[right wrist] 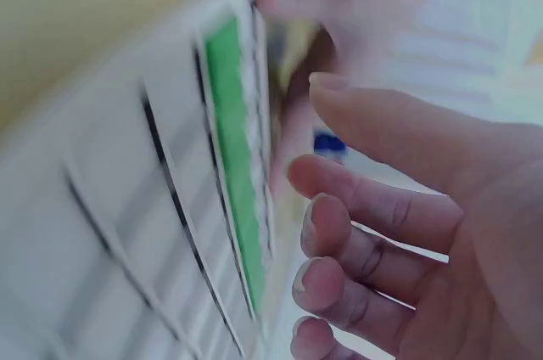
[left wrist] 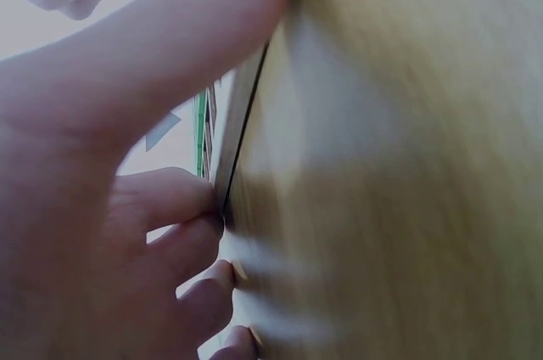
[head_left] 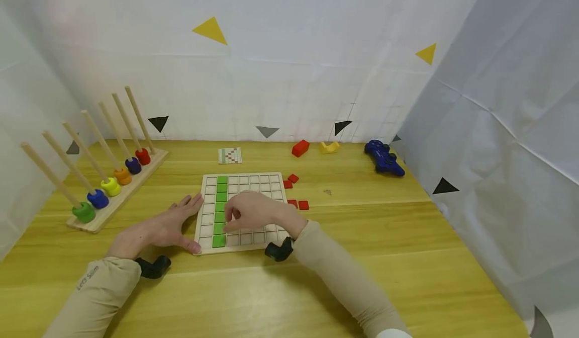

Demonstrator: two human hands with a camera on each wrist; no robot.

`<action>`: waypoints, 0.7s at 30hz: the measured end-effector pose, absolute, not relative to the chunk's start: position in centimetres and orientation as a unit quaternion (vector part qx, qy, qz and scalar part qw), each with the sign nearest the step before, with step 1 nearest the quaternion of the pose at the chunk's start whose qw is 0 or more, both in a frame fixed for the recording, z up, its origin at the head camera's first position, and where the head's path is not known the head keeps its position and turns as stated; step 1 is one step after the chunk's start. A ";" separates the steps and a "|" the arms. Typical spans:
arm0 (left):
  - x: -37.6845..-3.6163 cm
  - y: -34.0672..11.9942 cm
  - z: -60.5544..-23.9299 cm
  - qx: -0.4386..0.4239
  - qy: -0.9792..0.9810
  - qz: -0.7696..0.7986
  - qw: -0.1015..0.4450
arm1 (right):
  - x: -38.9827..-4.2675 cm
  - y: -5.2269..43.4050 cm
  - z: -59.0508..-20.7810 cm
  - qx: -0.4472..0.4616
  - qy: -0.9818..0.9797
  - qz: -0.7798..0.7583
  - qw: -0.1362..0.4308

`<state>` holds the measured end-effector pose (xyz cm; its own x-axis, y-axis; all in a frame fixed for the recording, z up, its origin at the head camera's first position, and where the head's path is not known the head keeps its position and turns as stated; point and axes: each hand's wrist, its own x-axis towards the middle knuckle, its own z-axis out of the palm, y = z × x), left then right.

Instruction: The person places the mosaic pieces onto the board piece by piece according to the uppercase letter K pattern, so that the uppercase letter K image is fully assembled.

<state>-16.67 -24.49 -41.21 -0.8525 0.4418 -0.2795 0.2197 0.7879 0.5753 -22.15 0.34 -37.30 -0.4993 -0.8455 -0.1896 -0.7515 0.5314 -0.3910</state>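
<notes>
A square wooden grid board [head_left: 244,250] lies on the table, with a column of green tiles [head_left: 219,229] filling its second column from the left. My left hand [head_left: 169,227] rests at the board's left edge, fingers spread, thumb at the near left corner. In the left wrist view its fingertips [left wrist: 199,194] meet the board's side. Over the middle of the board is my right hand [head_left: 255,211], near the green column. The right wrist view shows its fingers [right wrist: 327,284] loosely bent, with a gap between thumb and index finger and nothing held.
Several red tiles [head_left: 303,205] lie at the board's right edge. Behind it are a patterned card [head_left: 230,156], a red block [head_left: 300,148] and a yellow curved block [head_left: 329,148]. A peg stand with colored rings [head_left: 99,222] stands left; a blue game controller [head_left: 384,158] lies far right.
</notes>
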 end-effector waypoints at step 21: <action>-16.6 -24.4 -41.2 0.175 0.927 0.265 0.200 | -31.1 11.7 -38.6 -0.257 0.919 -0.284 0.095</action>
